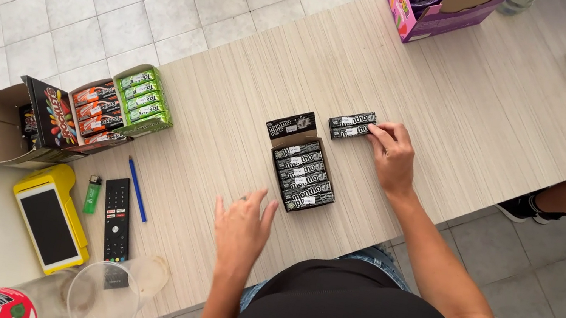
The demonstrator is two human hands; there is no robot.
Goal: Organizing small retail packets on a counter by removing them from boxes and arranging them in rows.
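Observation:
A small open black display box [302, 171] of black-wrapped candy rolls sits in the middle of the light wooden table [251, 77], its lid flap folded back. To its right lie two loose black candy rolls [351, 125], side by side. My right hand [392, 154] rests beside them, fingertips pinching the right end of the rolls. My left hand [241, 228] lies flat on the table near the front edge, fingers spread, holding nothing, just left of the box.
At the left stand a green candy box [141, 102], an orange candy box [95, 115] and an open cardboard carton [13, 125]. A yellow payment terminal [52, 217], lighter [92, 194], remote [115, 218], blue pen [137, 189] and glass bowl [103, 297] lie near. A pink box [438, 9] sits far right.

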